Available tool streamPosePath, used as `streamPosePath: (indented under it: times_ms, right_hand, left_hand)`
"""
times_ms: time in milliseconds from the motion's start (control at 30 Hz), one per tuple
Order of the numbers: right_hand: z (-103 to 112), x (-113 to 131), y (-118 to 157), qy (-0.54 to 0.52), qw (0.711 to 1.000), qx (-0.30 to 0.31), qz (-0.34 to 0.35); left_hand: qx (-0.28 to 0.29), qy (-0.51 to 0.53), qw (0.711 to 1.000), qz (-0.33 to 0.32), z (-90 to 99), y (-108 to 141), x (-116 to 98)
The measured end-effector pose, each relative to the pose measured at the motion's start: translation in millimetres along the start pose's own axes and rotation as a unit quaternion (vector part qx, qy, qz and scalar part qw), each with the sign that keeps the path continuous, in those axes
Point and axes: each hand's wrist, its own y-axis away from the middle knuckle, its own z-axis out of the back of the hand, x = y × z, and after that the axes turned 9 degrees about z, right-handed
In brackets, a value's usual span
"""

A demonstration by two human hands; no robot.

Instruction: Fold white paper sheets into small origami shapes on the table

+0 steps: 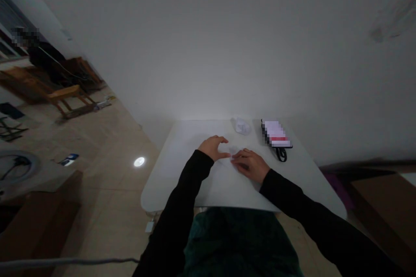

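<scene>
The left hand (212, 148) is loosely curled with the thumb reaching out, and the right hand (250, 165) has its fingers low on a thin see-through plastic scrap (232, 152) – can't tell if it's pinching or just touching. The scrap lies between them on the tabletop (183, 169), faint and crumpled-looking. Beyond the scrap sits a white bag (242, 127), with a blurred packet (275, 134) off to its right.

White table (165, 186): crumpled white bag (242, 127) at far edge; pixelated packet (276, 134) with black cord (281, 154) beside it. Left of table: wooden chair (65, 95), tiled floor (107, 190).
</scene>
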Motion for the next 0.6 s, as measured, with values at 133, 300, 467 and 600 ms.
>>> streamPosePath:
  times_ms: [133, 300, 467, 600]
  right_hand:
    - [-6, -13, 0, -0.051, 0.997, -0.057, -0.026]
    - [-21, -31, -19, -0.104, 0.99, -0.086, -0.04]
    - [-34, -42, -44, -0.026, 0.989, -0.081, -0.12]
    - [-37, -39, -45, 0.062, 0.979, -0.066, -0.181]
  left_hand:
    - [0.086, -0.035, 0.996, 0.002, -22.0, -28, 27]
    - [0.074, -0.059, 0.995, -0.025, -26.7, -39, 37]
    - [0.056, -0.087, 0.995, 0.007, -22.5, -42, 39]
    - [0.022, -0.074, 0.997, 0.027, -25.6, -36, 47]
